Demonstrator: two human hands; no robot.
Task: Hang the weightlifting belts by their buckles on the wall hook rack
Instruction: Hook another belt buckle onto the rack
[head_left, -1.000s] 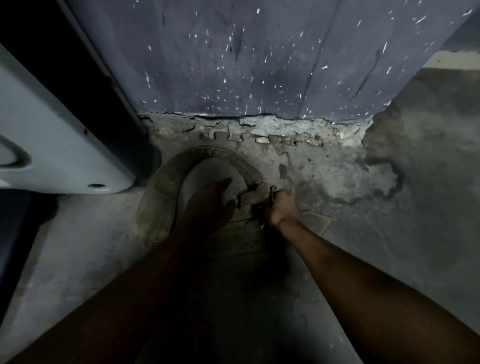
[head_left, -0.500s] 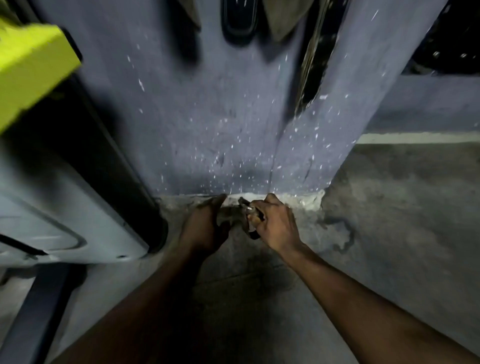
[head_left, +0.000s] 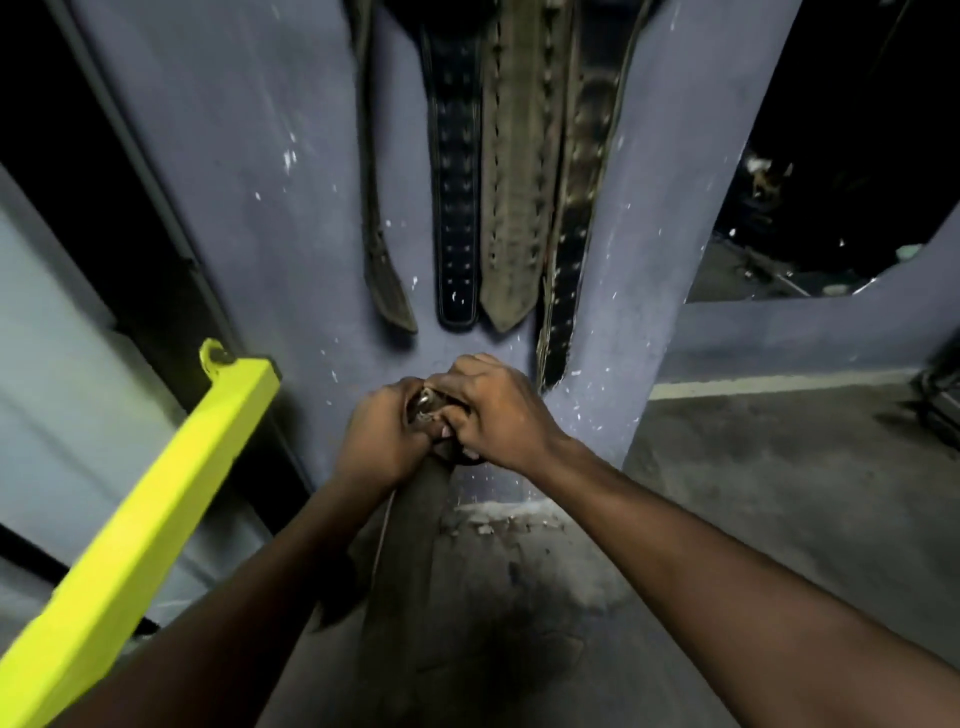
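A worn brown weightlifting belt (head_left: 410, 540) hangs down from both my hands in front of the purple wall. My left hand (head_left: 384, 441) and my right hand (head_left: 493, 410) grip its top end together, and the metal buckle (head_left: 423, 408) shows between them. Above my hands several belts hang flat on the wall: a thin brown one (head_left: 384, 270), a black studded one (head_left: 457, 208), a tan one (head_left: 519, 197) and a dark one (head_left: 571, 249) at the pillar's corner. The hook rack itself lies above the frame's top edge, out of view.
A bright yellow bar (head_left: 135, 535) slants across the lower left, close to my left forearm. A pale grey panel (head_left: 47, 364) stands behind it. Concrete floor (head_left: 753, 493) stretches to the right, with crumbled plaster (head_left: 498, 525) at the wall's foot.
Both hands have lifted the belt off the floor and risen along the wall. My view has tilted up, so the hanging belts now show in full.
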